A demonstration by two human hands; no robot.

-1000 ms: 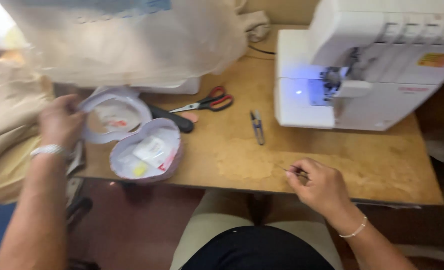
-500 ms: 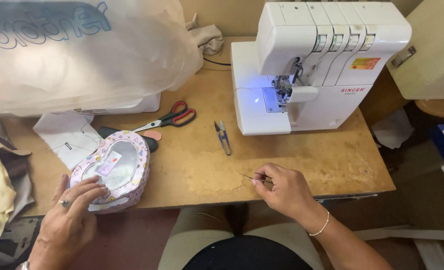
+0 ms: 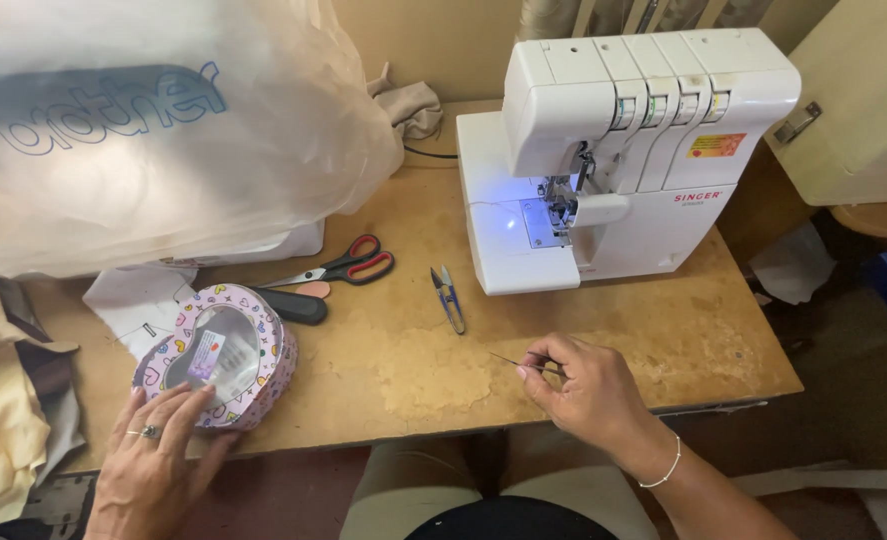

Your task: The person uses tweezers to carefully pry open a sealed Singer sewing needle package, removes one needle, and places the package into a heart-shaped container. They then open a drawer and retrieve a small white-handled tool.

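My left hand (image 3: 153, 455) rests with spread fingers on the near side of a heart-shaped tin (image 3: 218, 355), pastel with small hearts and a clear window lid, lying closed at the table's front left. My right hand (image 3: 588, 390) pinches a thin needle (image 3: 511, 360) between thumb and fingers just above the wooden table (image 3: 403, 370), its tip pointing left. Small thread snips (image 3: 449, 297) lie a short way beyond the needle. Red-handled scissors (image 3: 338, 268) lie behind the tin, next to a black handle (image 3: 293, 306).
A white overlock machine (image 3: 613, 150) with a blue-lit work area stands at the back right. A large translucent plastic cover (image 3: 153, 130) fills the back left. Cream and brown fabric (image 3: 3, 400) hangs off the left edge. White paper pieces (image 3: 133, 300) lie by the tin.
The tin, open with its lid beside it a second ago, is now closed, and my left hand has slid to its near side. The right hand keeps holding the needle.
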